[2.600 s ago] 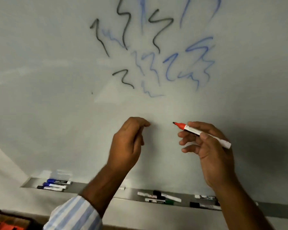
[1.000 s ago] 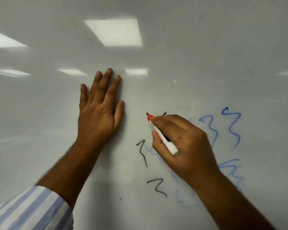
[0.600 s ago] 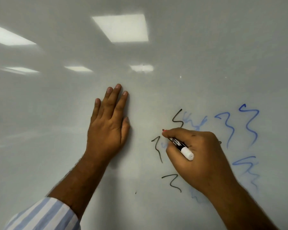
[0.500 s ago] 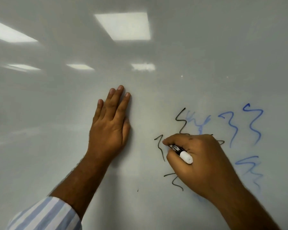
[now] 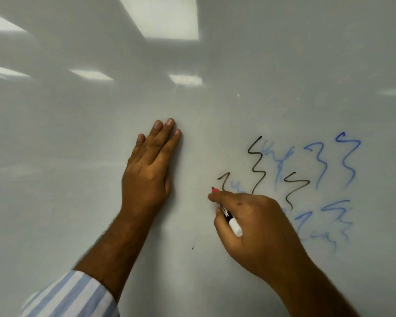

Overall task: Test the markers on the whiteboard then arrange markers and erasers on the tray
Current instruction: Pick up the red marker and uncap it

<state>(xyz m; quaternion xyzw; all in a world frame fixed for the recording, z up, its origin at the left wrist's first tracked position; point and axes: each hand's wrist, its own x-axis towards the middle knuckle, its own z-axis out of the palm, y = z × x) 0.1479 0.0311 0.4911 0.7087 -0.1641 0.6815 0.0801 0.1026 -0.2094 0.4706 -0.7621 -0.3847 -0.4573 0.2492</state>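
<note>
The whiteboard is smooth and glossy, mirroring ceiling lights. The marker looks like smooth plastic, its white barrel slightly shiny. The striped sleeve is soft, matt woven cloth.

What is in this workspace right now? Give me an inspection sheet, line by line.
Surface: whiteboard, glossy, reflecting ceiling lights.
Job's things: red marker, uncapped, tip at the board; black squiggles and blue squiggles already drawn; no red mark visible.
Clutter: one small dark speck on the board.
Grippers: left hand flat on the board, fingers straight; right hand grips the marker.
Cables: nothing seen.
Surroundings: striped sleeve on the left arm; tray not in view.
</note>
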